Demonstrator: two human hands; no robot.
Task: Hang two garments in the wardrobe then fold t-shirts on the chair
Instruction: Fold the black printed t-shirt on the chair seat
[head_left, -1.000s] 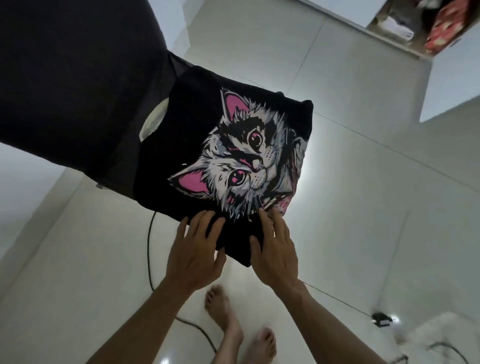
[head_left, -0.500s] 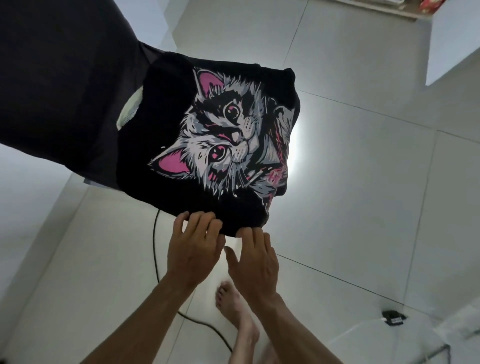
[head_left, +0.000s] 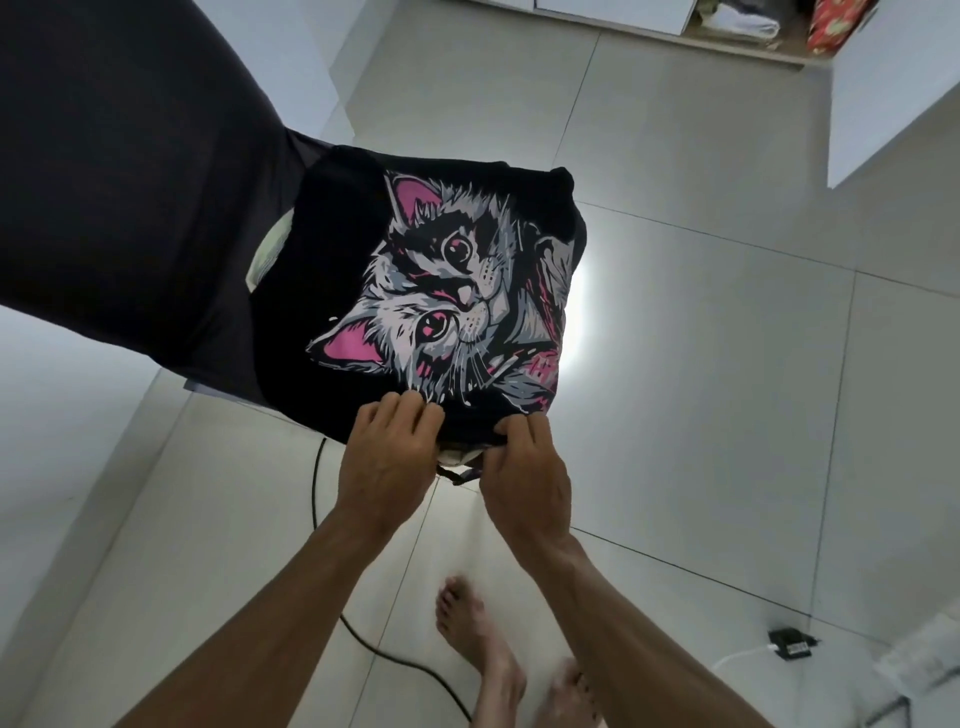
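While both hands pinch, t-shirt (head_left: 431, 291) shows cat print

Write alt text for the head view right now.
Both hands, left hand and right hand, grip the near edge of a folded black cat-print t-shirt lying on a chair, above a tiled floor.
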